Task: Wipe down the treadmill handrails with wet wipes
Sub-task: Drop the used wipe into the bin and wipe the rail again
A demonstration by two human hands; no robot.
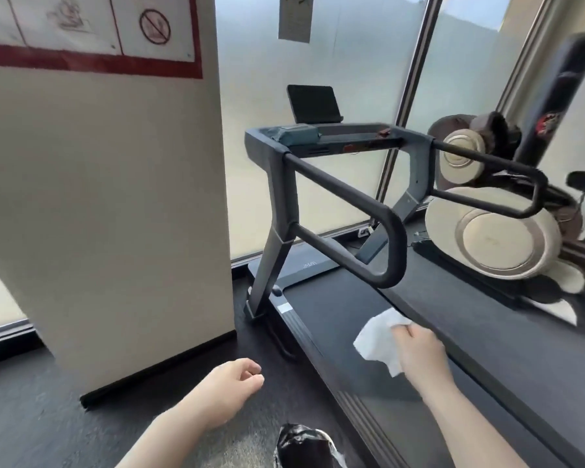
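While the right hand (419, 352) grips a wipe (379, 342), the handrail (338, 187) runs toward the viewer.

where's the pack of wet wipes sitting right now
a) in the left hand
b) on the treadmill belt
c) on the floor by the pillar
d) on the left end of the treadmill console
d: the teal pack of wet wipes lies on the left end of the console, just in front of the dark tablet; the left hand holds nothing, and the right hand grips only a single white wipe.

Frosted windows (318, 79), cream pillar (115, 197), dark floor (31, 417)
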